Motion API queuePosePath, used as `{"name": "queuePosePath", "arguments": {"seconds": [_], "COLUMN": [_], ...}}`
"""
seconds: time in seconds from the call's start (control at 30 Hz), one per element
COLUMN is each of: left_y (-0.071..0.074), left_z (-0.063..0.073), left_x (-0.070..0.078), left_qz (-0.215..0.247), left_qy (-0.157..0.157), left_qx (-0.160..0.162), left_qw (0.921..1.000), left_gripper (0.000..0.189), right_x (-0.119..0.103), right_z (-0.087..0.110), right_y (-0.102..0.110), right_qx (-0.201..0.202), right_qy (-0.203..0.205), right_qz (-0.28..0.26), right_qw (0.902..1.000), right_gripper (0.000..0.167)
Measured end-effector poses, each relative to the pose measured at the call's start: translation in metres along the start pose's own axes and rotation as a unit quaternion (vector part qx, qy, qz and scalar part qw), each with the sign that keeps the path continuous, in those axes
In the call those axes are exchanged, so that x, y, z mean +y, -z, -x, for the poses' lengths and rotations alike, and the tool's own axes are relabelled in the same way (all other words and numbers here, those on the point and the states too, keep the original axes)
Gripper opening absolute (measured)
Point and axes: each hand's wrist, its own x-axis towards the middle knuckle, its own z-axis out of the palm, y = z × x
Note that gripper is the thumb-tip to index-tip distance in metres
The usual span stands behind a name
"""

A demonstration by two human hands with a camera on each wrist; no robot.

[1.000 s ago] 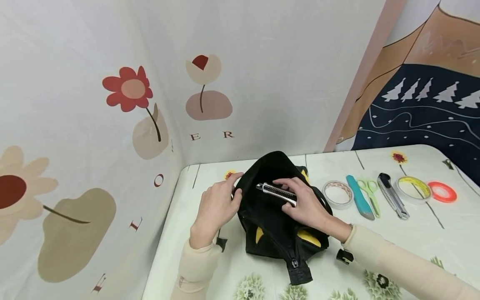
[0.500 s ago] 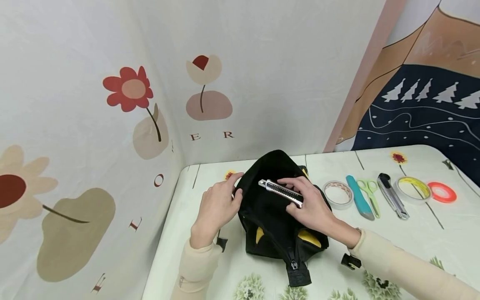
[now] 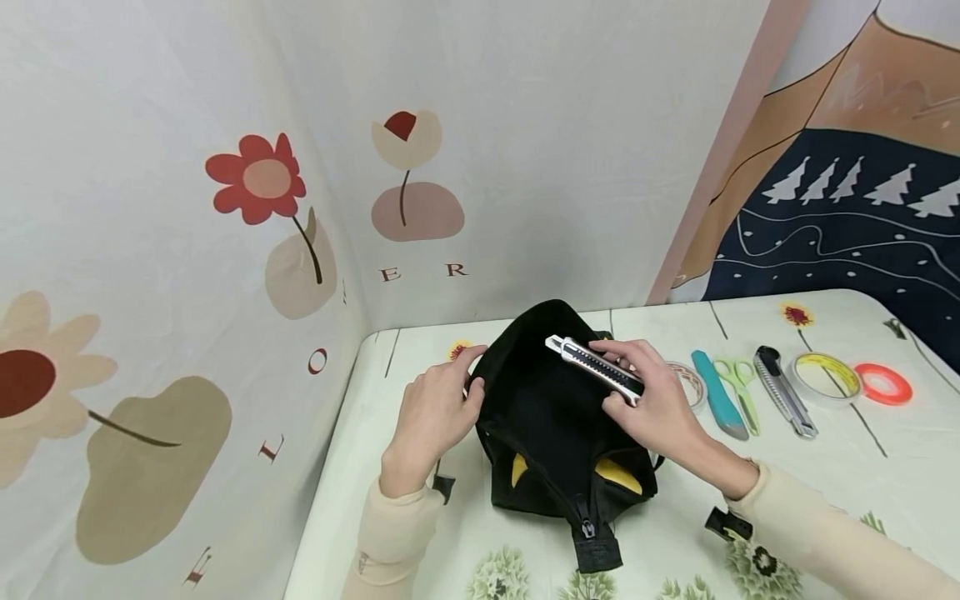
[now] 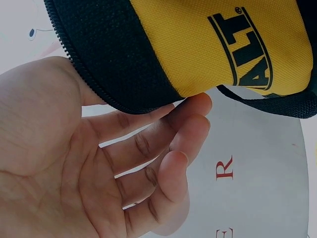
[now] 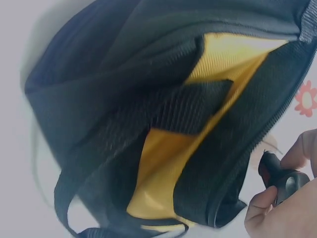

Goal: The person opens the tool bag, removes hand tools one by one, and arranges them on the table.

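Note:
A black and yellow zippered tool bag (image 3: pixel 551 433) stands on the table with its mouth spread wide. My left hand (image 3: pixel 433 417) holds the left side of its rim, thumb at the zipper edge and fingers outside. In the left wrist view, that hand (image 4: pixel 54 163) lies under the bag's yellow panel (image 4: pixel 228 44). My right hand (image 3: pixel 656 408) grips a silver and black utility knife (image 3: pixel 600 368) above the right part of the opening, its tip pointing up and left. The right wrist view shows the knife's dark end (image 5: pixel 290 184) between thumb and fingers, beside the bag (image 5: pixel 99 124).
Right of the bag lie a clear tape roll (image 3: pixel 699 385), partly hidden by the right hand, a teal tool (image 3: pixel 720 396), green scissors (image 3: pixel 744 387), another utility knife (image 3: pixel 783 393), a yellow-cored tape roll (image 3: pixel 828 361) and a red tape roll (image 3: pixel 903 392). A printed curtain (image 3: pixel 562 167) hangs behind.
My right hand has moved right and slightly up with the utility knife, from over the bag's middle toward its right rim. It now partly covers the clear tape roll. The left hand has stayed put.

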Motion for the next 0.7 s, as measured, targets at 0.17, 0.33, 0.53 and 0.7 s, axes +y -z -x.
{"name": "queuePosePath", "arguments": {"seconds": [0.17,0.33,0.53,0.7], "left_y": [0.000,0.000,0.000,0.000], "left_z": [0.000,0.000,0.000,0.000], "left_x": [0.000,0.000,0.000,0.000], "left_qz": [-0.001,0.000,-0.001,-0.002], "left_qy": [0.000,0.002,0.002,0.003], "left_qx": [0.000,-0.003,-0.003,-0.003], "left_qw": [1.0000,1.0000,1.0000,1.0000], "left_gripper": [0.041,0.041,0.041,0.041], "right_x": [0.003,0.010,0.016,0.021], "right_z": [0.001,0.003,0.006,0.007], "right_y": [0.011,0.021,0.035,0.047], "right_qx": [0.024,0.049,0.069,0.081], "right_qy": [-0.014,-0.011,-0.018,-0.035], "right_qz": [0.025,0.024,0.020,0.028], "right_qw": [0.9993,0.9985,0.9972,0.9957], "right_gripper": [0.071,0.070,0.069,0.068]}}
